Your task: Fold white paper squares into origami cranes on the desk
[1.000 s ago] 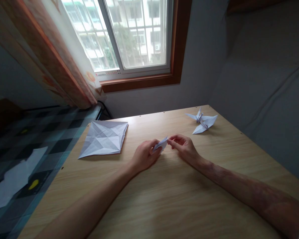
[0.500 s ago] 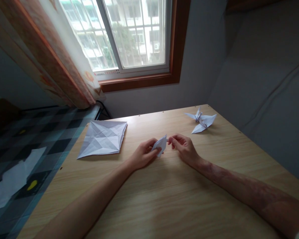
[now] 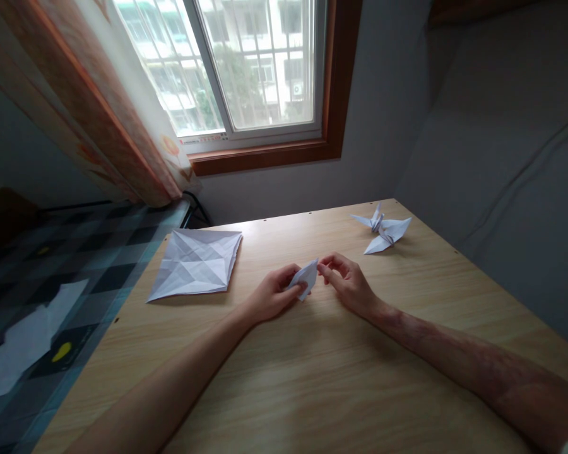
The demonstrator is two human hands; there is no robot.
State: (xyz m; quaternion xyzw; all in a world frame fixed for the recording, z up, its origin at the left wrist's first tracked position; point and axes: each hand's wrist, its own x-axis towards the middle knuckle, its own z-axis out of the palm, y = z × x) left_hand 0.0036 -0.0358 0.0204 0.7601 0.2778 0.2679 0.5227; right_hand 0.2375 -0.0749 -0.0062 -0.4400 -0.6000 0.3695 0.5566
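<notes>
A small piece of folded white paper (image 3: 307, 277) is held over the middle of the wooden table. My left hand (image 3: 273, 294) is closed on it, with the thumb on the near face and the other fingers behind. At the paper's right corner, the thumb and forefinger of my right hand (image 3: 349, 285) pinch together and touch its edge. The fingertips hide the very end of that corner. Folded paper cranes (image 3: 389, 236), at least one with spread wings, lie near the table's far right corner.
Creased square sheets of white paper (image 3: 196, 261) lie on the table's left side. The wooden table (image 3: 312, 378) runs up towards a wall and a barred window (image 3: 265, 75). Left of it, a bed with a checked cover (image 3: 113, 246) carries torn white paper (image 3: 28, 337).
My right fingertips have closed in on the right corner of the folded paper, and the paper has tilted slightly. My left hand has kept its hold.
</notes>
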